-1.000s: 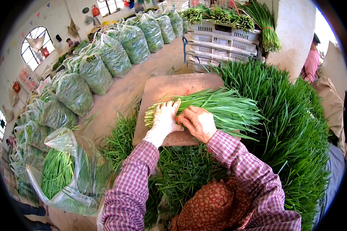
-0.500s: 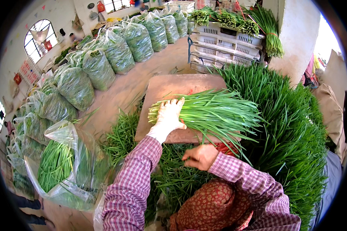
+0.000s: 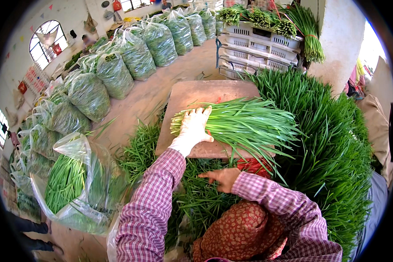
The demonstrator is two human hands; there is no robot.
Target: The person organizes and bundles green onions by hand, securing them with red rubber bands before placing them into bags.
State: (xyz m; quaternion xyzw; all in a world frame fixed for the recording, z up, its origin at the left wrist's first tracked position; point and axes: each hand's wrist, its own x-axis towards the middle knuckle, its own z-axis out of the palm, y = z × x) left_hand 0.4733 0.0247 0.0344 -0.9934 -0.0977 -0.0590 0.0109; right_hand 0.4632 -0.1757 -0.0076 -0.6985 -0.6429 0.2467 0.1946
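A large bundle of green chives (image 3: 249, 124) lies across a brown board (image 3: 218, 89), pale stem ends to the left, leaf tips past the board's right edge. My left hand (image 3: 193, 126) grips it near the stem ends, thumb spread to the right. A bit of orange-red band shows on the stems beside that thumb. Below the board's front edge is my right hand (image 3: 225, 179), apart from the bundle, index finger stretched out to the left and the other fingers curled. I see nothing in it. Near it lies a clump of red bands (image 3: 253, 166).
Loose green leaves (image 3: 139, 150) lie around the board. A tall mass of chives (image 3: 327, 144) stands at right. At left is an open clear bag (image 3: 89, 161) of chives, behind it rows of filled bags (image 3: 118, 78). White crates (image 3: 257, 48) carry tied bundles. Red floral cloth (image 3: 236, 227) is near me.
My right hand has shifted slightly left and down, and its index finger now points out. My left hand stays on the chives. The whole view has shifted slightly.
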